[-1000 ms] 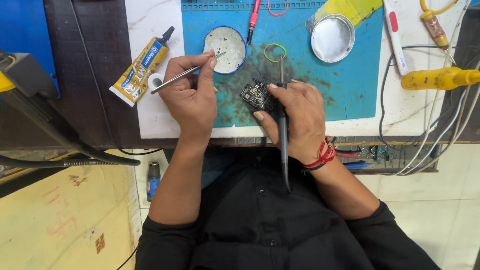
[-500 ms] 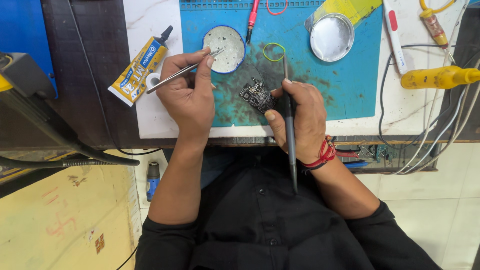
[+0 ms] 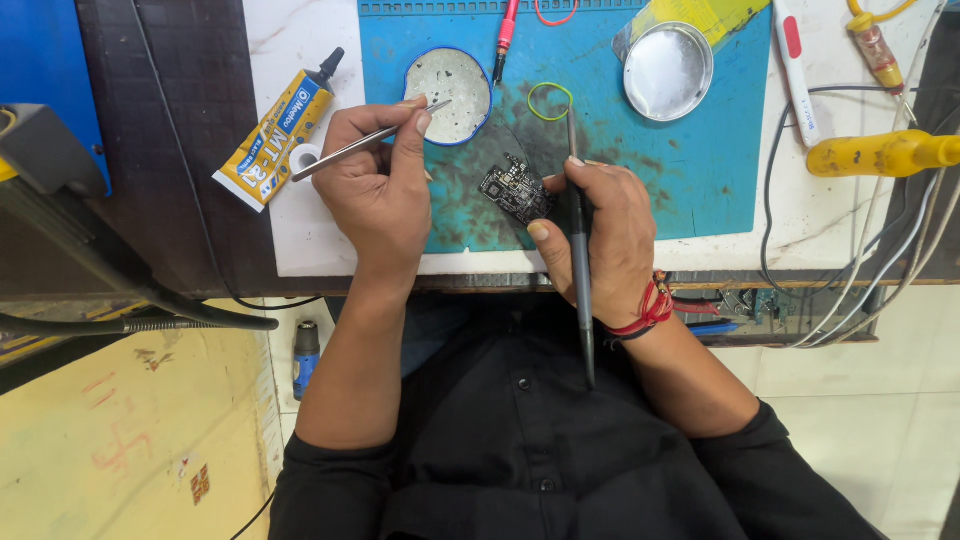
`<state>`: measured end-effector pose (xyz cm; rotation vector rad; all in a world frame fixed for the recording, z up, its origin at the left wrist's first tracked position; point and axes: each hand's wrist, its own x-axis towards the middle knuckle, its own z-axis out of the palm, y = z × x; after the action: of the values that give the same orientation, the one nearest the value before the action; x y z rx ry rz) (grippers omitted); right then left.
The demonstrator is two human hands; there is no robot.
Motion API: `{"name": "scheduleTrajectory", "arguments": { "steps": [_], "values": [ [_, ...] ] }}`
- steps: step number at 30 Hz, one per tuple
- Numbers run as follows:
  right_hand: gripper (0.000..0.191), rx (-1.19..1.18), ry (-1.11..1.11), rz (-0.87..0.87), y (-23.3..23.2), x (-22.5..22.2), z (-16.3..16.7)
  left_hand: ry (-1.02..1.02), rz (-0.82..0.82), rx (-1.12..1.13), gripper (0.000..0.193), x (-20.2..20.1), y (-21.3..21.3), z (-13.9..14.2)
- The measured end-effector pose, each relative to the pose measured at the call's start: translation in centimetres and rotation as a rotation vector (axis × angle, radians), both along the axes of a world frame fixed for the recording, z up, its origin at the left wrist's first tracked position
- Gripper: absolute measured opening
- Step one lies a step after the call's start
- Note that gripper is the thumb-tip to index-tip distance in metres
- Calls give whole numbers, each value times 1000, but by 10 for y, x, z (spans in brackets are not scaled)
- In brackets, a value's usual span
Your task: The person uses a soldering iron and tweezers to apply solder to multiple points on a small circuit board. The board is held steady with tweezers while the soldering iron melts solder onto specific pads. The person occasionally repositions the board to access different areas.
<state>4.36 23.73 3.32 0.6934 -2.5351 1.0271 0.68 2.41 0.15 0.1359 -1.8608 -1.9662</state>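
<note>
The right hand (image 3: pixel 605 225) covers part of the small circuit board (image 3: pixel 515 190) on the blue mat (image 3: pixel 690 170), fingers pressed on it, apparently gripping a dark tool (image 3: pixel 580 265). The left hand (image 3: pixel 375 190) pinches tweezers (image 3: pixel 365 143). White table (image 3: pixel 290 240), pale floor.

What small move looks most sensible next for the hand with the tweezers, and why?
Probably swing the tweezers down to the small circuit board. The left hand holds them with their tip over the round blue-rimmed dish, away from the board, while the right hand pins the board on the blue mat and also holds a thin dark tool.
</note>
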Motion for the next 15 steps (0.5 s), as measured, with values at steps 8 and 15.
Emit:
{"name": "scheduleTrajectory", "arguments": {
  "steps": [8,15],
  "values": [
    [47,-232,-80,-73,4,8,-10,-18,-35,72,13,10,2,2],
    [23,-235,-101,-128,15,10,-4,-19,-263,-86,10,38,29,9]
  ]
}}
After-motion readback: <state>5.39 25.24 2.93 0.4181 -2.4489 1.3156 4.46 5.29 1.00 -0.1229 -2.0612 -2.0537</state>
